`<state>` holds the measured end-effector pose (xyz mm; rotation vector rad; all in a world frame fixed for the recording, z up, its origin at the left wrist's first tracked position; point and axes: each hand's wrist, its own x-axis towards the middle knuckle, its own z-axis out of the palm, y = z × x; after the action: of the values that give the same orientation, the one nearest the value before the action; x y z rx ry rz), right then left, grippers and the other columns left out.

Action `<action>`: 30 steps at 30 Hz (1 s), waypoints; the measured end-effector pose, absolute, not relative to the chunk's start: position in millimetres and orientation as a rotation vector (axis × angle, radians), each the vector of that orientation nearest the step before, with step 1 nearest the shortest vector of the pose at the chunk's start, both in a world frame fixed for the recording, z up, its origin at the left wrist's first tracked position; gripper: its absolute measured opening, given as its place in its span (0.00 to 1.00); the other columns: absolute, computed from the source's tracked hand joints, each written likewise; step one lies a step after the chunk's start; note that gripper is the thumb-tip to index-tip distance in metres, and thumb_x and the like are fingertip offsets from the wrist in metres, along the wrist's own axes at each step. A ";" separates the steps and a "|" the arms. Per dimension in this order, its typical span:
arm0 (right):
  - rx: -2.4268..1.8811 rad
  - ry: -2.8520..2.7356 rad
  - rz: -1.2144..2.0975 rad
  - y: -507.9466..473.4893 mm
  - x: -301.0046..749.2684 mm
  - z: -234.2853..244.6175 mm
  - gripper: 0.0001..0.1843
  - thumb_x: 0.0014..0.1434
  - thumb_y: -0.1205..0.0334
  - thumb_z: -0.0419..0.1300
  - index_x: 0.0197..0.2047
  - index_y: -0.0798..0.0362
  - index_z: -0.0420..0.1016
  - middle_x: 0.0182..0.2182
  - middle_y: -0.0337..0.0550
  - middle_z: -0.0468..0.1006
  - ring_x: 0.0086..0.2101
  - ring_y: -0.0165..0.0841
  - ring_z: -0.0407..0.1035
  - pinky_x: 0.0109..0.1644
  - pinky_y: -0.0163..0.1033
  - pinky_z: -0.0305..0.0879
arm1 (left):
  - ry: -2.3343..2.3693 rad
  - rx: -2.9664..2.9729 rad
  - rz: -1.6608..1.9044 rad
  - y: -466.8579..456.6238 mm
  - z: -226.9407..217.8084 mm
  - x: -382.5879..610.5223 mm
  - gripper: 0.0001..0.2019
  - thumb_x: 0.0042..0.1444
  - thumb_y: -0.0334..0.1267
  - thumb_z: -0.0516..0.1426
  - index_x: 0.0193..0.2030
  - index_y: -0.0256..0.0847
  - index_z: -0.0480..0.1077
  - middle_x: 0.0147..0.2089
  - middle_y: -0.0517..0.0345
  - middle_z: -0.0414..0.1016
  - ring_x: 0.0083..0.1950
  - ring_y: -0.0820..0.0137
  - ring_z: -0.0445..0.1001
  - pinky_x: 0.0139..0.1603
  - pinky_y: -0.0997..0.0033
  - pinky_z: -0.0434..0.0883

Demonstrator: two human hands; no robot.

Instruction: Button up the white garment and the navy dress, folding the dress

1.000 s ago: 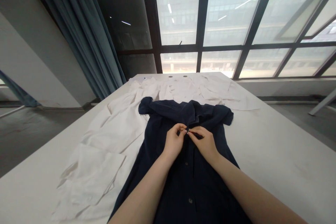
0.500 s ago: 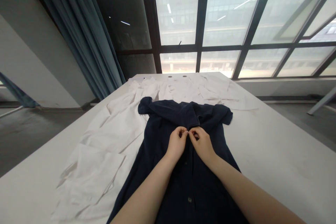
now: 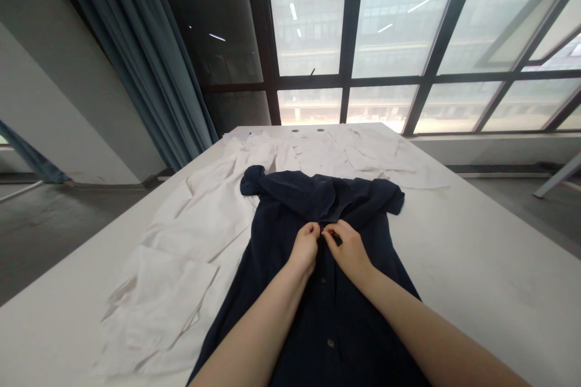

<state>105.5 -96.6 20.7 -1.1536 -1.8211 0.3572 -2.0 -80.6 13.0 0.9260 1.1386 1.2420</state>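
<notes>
A dark navy button-front garment (image 3: 363, 308) with short sleeves lies face up on the white table, its collar end away from me. My left hand (image 3: 306, 247) is closed on the front edge just below the collar. Close beside it on the right, my right hand (image 3: 345, 248) pinches at the same placket, thumb and forefinger together. Any button between the fingertips is too small to make out. Lower on the front a small button (image 3: 330, 343) shows.
White garments (image 3: 181, 254) lie spread and creased along the left and far parts of the white table (image 3: 481, 266). Beyond the table's far edge stand dark-framed windows (image 3: 385, 24). A blue-grey curtain (image 3: 149, 60) hangs at the left.
My left hand's fingers have curled tighter and the fingertips of both hands have come slightly apart. The fabric at the collar has shifted and folded differently.
</notes>
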 end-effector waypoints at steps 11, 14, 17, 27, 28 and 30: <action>-1.152 -1.845 0.291 -94.0 108.4 21.8 0.06 0.52 0.69 0.52 0.31 0.53 0.70 0.29 0.42 0.70 0.33 0.33 0.64 0.40 0.39 0.62 | 0.987 0.612 1.252 -83.0 16.3 1.0 0.08 0.40 0.35 0.58 0.23 0.37 0.62 0.17 0.67 0.58 0.19 0.81 0.55 0.22 0.79 0.50; -1.144 -1.838 0.299 -93.5 108.7 21.9 0.06 0.52 0.69 0.53 0.30 0.52 0.70 0.29 0.41 0.70 0.33 0.33 0.64 0.39 0.39 0.62 | 1.036 0.536 1.301 -83.2 17.9 3.9 0.07 0.40 0.32 0.58 0.21 0.36 0.62 0.16 0.67 0.59 0.18 0.81 0.56 0.21 0.80 0.51; -1.137 -1.827 0.300 -94.0 108.8 22.6 0.06 0.51 0.69 0.53 0.31 0.53 0.71 0.29 0.42 0.71 0.33 0.33 0.64 0.40 0.39 0.62 | 1.048 0.458 1.331 -84.1 20.9 6.6 0.06 0.40 0.29 0.57 0.20 0.34 0.62 0.16 0.65 0.61 0.18 0.82 0.56 0.22 0.80 0.53; -1.074 -1.692 0.362 -94.4 111.8 34.5 0.06 0.52 0.67 0.54 0.31 0.52 0.72 0.30 0.42 0.73 0.34 0.32 0.66 0.42 0.40 0.64 | 0.794 0.296 1.328 -84.6 25.2 10.6 0.06 0.45 0.23 0.54 0.21 0.33 0.65 0.22 0.62 0.64 0.22 0.84 0.61 0.25 0.85 0.60; -1.063 -1.666 0.397 -94.4 112.2 35.8 0.06 0.52 0.66 0.54 0.32 0.52 0.72 0.30 0.42 0.73 0.34 0.32 0.67 0.41 0.39 0.64 | 0.759 0.303 1.335 -84.6 25.2 10.9 0.05 0.45 0.23 0.54 0.22 0.34 0.65 0.23 0.62 0.64 0.22 0.84 0.62 0.26 0.85 0.60; -1.049 -1.607 0.482 -94.7 112.3 37.7 0.06 0.52 0.65 0.54 0.32 0.52 0.72 0.31 0.42 0.73 0.34 0.31 0.68 0.40 0.37 0.66 | 0.704 0.353 1.371 -84.4 24.3 12.0 0.04 0.44 0.25 0.56 0.23 0.34 0.65 0.24 0.63 0.64 0.24 0.84 0.63 0.28 0.85 0.61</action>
<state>112.3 -94.7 37.7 -1.0490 -1.6066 0.4823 12.0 -84.4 24.3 0.3526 0.7040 1.3705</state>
